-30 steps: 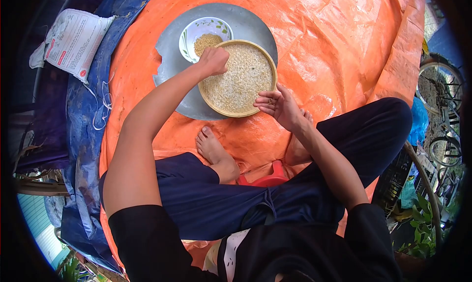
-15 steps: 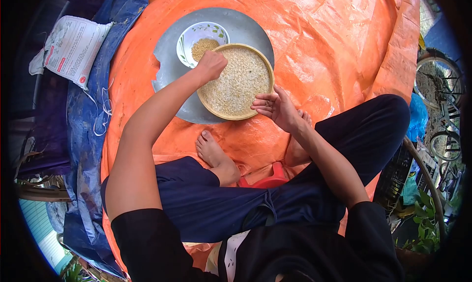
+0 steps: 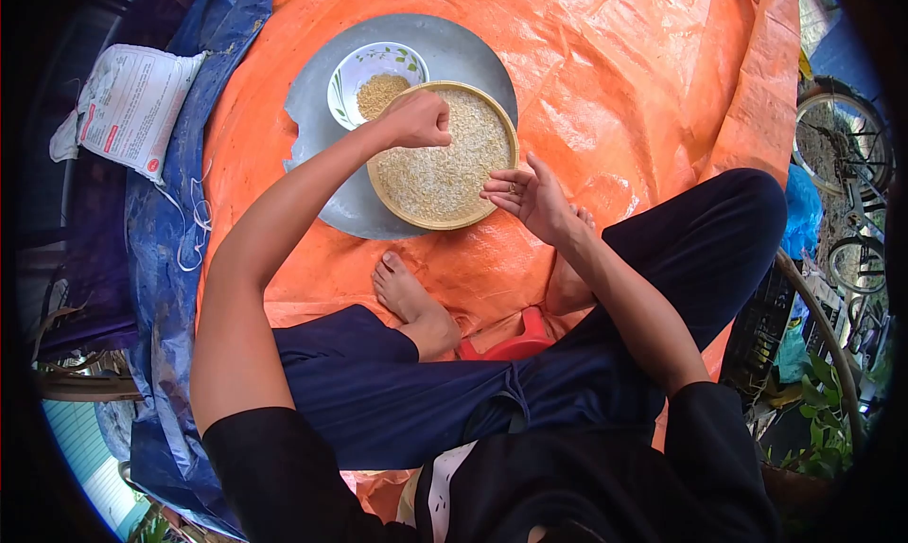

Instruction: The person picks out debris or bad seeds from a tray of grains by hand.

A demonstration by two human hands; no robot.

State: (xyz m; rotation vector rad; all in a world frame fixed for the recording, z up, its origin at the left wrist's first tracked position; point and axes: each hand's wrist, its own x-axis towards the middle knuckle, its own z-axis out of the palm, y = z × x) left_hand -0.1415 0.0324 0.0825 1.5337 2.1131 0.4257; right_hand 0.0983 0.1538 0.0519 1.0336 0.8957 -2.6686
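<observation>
A round, shallow basket with a raised rim holds a layer of pale, flaky grain. My left hand is closed in a fist over its upper left part; whatever lies inside the fist is hidden. By the basket's lower right rim, my right hand is open, its fingers stretched toward the rim and a ring on one of them. Behind the basket, a white bowl with green leaf patterns contains golden-brown grain. Both vessels rest on a round grey metal tray whose left edge is notched.
An orange tarp spreads under the tray, with a blue tarp along its left. A printed white sack lies at upper left. My bare foot is near the tray, and a red plastic stool shows between my legs. Bicycles stand at right.
My left fist has shifted right, from the basket's rim beside the bowl to farther over the grain. My right hand stays open by the rim. The whole view has slid slightly.
</observation>
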